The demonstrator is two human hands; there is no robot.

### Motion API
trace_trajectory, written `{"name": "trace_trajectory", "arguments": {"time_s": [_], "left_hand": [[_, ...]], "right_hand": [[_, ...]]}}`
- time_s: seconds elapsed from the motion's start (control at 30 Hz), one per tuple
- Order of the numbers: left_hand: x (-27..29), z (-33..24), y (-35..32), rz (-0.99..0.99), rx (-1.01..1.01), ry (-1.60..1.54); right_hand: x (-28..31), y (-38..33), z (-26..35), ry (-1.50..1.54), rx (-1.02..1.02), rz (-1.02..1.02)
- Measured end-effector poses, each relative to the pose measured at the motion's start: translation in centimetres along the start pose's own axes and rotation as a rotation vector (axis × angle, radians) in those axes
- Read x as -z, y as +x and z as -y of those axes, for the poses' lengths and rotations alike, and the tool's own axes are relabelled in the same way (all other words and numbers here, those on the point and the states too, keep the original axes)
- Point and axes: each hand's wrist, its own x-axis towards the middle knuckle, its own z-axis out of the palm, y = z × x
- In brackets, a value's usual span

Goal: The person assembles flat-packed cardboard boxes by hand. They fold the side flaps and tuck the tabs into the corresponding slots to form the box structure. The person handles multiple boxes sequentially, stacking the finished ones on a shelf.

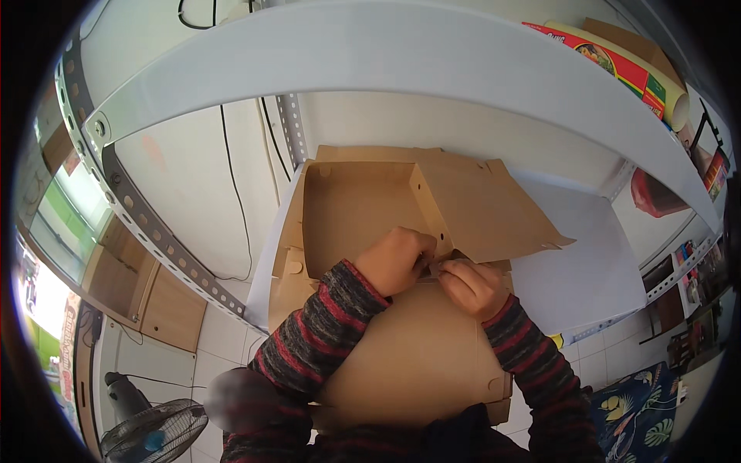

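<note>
Both hands meet at one spot. The left hand (395,261) is curled, and its grip pinches the near edge of the flat brown cardboard box (363,208) — right at the corner where a side wall meets the front. The right hand (472,285) sits just beside it, touching it, and its fingers (451,268) pinch a small brown cardboard tab (434,267). Both grips are narrow and tight on the cardboard, likely so the thin tab does not slip while it is bent.

Just past the hands, the box stands open like a shallow tray with low walls. Small round holes show in its walls. To the right of the grip, a big brown cardboard flap (494,212) lies tilted out, not yet folded in. On the near side of the grip, a wide plain cardboard panel (417,363) lies flat under the forearms, so their weight may keep it still.

The box rests on a white counter (587,262), which gives it a flat, hard base. Above it runs a white metal shelf (432,54) with a red and yellow rolled packet (617,65) on top. Far down on the left of the grip, a dark floor fan (150,436) stands on pale tiles.
</note>
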Motion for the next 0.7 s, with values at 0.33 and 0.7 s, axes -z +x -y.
{"name": "trace_trajectory", "arguments": {"time_s": [0.33, 0.7], "left_hand": [[0.6, -0.7, -0.2, 0.01, -0.006, -0.052], [1.4, -1.2, -0.7, 0.045, -0.003, 0.011]], "right_hand": [[-0.3, -0.1, 0.3, 0.0, -0.036, -0.014], [-0.4, 0.0, 0.6, -0.083, 0.07, -0.047]]}}
